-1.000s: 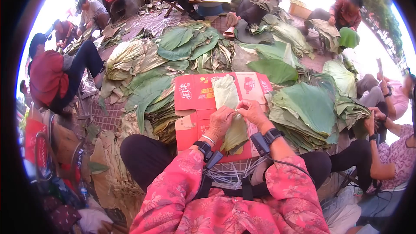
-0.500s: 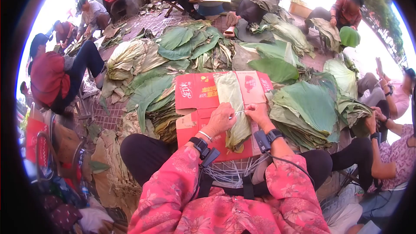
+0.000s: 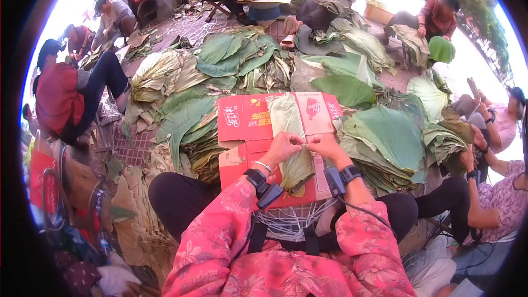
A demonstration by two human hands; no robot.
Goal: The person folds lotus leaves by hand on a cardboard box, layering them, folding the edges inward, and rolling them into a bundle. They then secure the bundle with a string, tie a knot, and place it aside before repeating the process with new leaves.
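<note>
A long folded bundle of pale green lotus leaves [image 3: 296, 171] lies lengthwise on a flattened red carton [image 3: 242, 148] across my lap. Over the middle of the bundle, my left hand [image 3: 285, 148] and my right hand [image 3: 326, 148] face each other, thumbs and fingers pinched close together. Between the fingertips shows a short bit of thin white tie [image 3: 304, 133]; most of it is hidden by the fingers. Several loose white ties [image 3: 294, 221] lie in my lap below the carton.
A stack of large green leaves [image 3: 385, 143] stands right of the carton, another leaf pile [image 3: 190, 118] to its left. More leaves [image 3: 234, 55] cover the paving ahead. Several people sit around, including a person in red [image 3: 60, 96] at left and a person in a patterned top [image 3: 498, 203] at right.
My hands have drawn closer together over the bundle, and less of the white tie shows between them. The whole view has shifted slightly.
</note>
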